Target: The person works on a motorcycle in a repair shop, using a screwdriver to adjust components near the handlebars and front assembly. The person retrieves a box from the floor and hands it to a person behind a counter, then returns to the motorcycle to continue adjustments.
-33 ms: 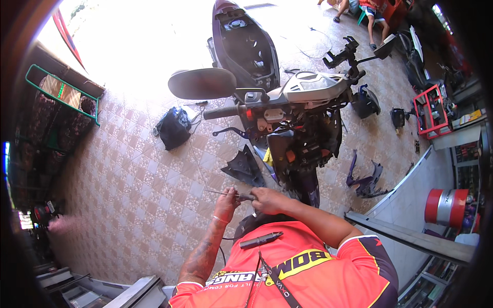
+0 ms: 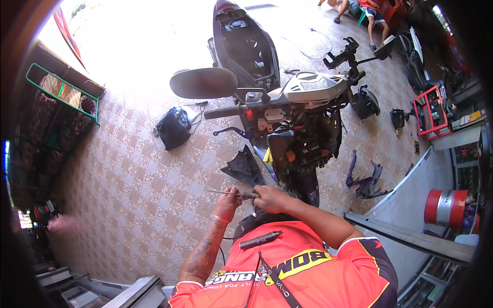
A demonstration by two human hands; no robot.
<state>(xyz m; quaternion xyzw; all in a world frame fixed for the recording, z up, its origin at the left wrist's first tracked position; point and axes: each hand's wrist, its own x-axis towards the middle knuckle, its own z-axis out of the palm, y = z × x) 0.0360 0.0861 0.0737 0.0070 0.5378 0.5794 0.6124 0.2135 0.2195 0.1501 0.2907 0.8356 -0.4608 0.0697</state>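
Note:
My left hand (image 2: 226, 204) is closed, fingers pinched, with a thin metal rod (image 2: 213, 192) sticking out past them to the left. My right hand (image 2: 271, 199) is closed round the other end of a short, dark grey, slim piece (image 2: 248, 196) that spans the gap between both hands. Whether rod and grey piece are one tool, I cannot tell. Just beyond my hands stands a partly stripped scooter (image 2: 303, 149) with its front innards bare. A dark triangular plastic panel (image 2: 243, 167) lies on the floor beside it, close to my left hand.
A scooter mirror (image 2: 203, 83) and handlebar grip (image 2: 222, 112) jut out left. On the tiles lie a black bag (image 2: 173, 128) and purple-black fairing pieces (image 2: 367, 179). A red metal rack (image 2: 432, 111) and a counter (image 2: 411, 238) stand right. Another person's legs (image 2: 377, 28) show far off.

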